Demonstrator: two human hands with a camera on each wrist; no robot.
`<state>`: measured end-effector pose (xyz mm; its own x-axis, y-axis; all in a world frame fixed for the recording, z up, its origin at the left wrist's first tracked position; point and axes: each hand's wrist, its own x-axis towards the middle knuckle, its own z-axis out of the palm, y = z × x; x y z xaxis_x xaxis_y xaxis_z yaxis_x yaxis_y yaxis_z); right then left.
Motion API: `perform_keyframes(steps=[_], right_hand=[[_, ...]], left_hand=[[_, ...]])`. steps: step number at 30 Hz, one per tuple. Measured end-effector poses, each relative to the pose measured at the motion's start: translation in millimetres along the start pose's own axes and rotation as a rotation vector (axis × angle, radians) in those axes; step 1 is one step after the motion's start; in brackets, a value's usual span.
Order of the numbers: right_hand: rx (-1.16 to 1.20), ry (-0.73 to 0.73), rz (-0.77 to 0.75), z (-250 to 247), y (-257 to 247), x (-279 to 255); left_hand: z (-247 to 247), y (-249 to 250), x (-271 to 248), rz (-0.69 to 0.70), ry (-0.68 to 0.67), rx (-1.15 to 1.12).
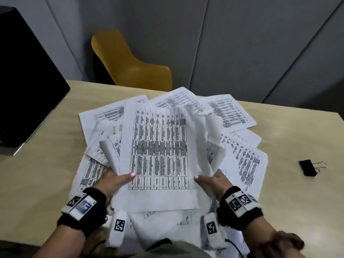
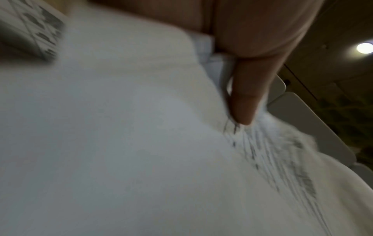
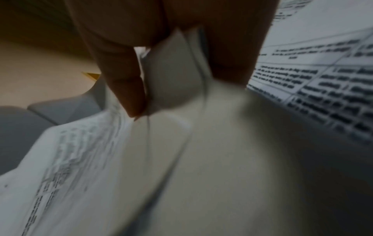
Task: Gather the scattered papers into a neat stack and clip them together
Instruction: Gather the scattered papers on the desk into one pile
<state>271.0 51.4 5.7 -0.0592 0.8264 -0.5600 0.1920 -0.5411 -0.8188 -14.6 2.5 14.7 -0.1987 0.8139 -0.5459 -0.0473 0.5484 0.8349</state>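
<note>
Several printed papers [image 1: 160,144] lie fanned and overlapping on the wooden table [image 1: 46,174]. Both hands hold a lifted bunch of sheets at its near edge. My left hand [image 1: 115,180] grips the bunch's left side, thumb on top of the table-printed front sheet. My right hand [image 1: 212,180] grips the right side, thumb on top, with curled sheets bulging above it. In the left wrist view the thumb [image 2: 248,95] presses the papers [image 2: 121,143]. The right wrist view has fingers [image 3: 125,83] pinching folded sheets [image 3: 173,79]. A black binder clip [image 1: 309,167] lies apart on the table to the right.
A yellow chair [image 1: 130,62] stands behind the table's far edge. A dark monitor or panel [image 1: 24,81] occupies the table's left side. Grey wall panels rise behind. More sheets lie flat under the hands and near my body.
</note>
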Motion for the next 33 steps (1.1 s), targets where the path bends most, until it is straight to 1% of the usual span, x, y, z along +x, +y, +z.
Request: perform_keyframes(steps=[2,3,4,6,7,8,9,10,13,16,17,19,21,22,24,25,26,29,33], right_hand=[[-0.051,0.060,-0.086,-3.2,-5.6,2.1],[-0.068,0.116,-0.126,-6.7,-7.1,4.8],[-0.097,0.204,-0.143,-14.1,-5.9,10.2],[-0.218,0.468,-0.084,-34.9,-2.2,19.8],[-0.308,0.593,-0.010,-45.1,0.8,23.5],[-0.382,0.664,0.069,-53.4,0.6,21.9],[-0.413,0.680,0.127,-59.7,3.4,21.9],[-0.400,0.662,0.146,-61.6,5.0,22.2],[-0.302,0.525,0.080,-54.1,8.4,17.2],[-0.238,0.392,0.100,-39.2,9.4,6.5],[-0.242,0.359,0.107,-34.3,9.9,3.5],[-0.346,0.322,0.117,-28.6,14.9,0.8],[-0.405,0.347,0.138,-29.7,19.0,-0.4],[-0.409,0.398,0.157,-33.3,19.0,-1.5],[-0.505,0.577,0.208,-46.0,19.1,-4.4],[-0.580,0.649,0.242,-52.8,18.8,-6.9],[-0.617,0.690,0.265,-59.8,18.6,-9.5],[-0.575,0.677,0.291,-72.3,15.1,-13.5],[-0.399,0.646,0.155,-70.2,14.0,-14.2]], left_hand=[[3.1,-3.2,-1.8,0.007,0.059,-0.017],[2.5,-6.7,-1.1,0.003,0.096,-0.029],[0.8,-9.9,-0.8,-0.006,0.130,-0.037],[-2.0,-10.4,-5.6,-0.053,0.192,-0.038],[-4.9,-11.9,-7.9,-0.071,0.201,-0.041],[-6.9,-13.8,-8.4,-0.086,0.208,-0.050],[-8.5,-17.9,-6.8,-0.092,0.214,-0.055],[-8.9,-20.7,-5.4,-0.086,0.217,-0.077],[-9.8,-27.7,-1.5,-0.072,0.203,-0.112],[-6.1,-30.2,0.3,-0.080,0.193,-0.147],[-6.3,-32.6,2.3,-0.079,0.192,-0.156],[-6.8,-34.9,4.7,-0.075,0.179,-0.151],[-7.5,-36.1,5.8,-0.078,0.177,-0.128],[-7.6,-36.8,5.7,-0.078,0.173,-0.112],[-8.7,-38.4,5.4,-0.074,0.178,-0.105],[-8.7,-38.9,5.5,-0.071,0.169,-0.101],[-8.9,-40.2,6.8,-0.078,0.170,-0.094],[-10.4,-44.2,11.9,-0.085,0.175,-0.090],[-10.1,-48.4,16.0,-0.055,0.170,-0.083]])
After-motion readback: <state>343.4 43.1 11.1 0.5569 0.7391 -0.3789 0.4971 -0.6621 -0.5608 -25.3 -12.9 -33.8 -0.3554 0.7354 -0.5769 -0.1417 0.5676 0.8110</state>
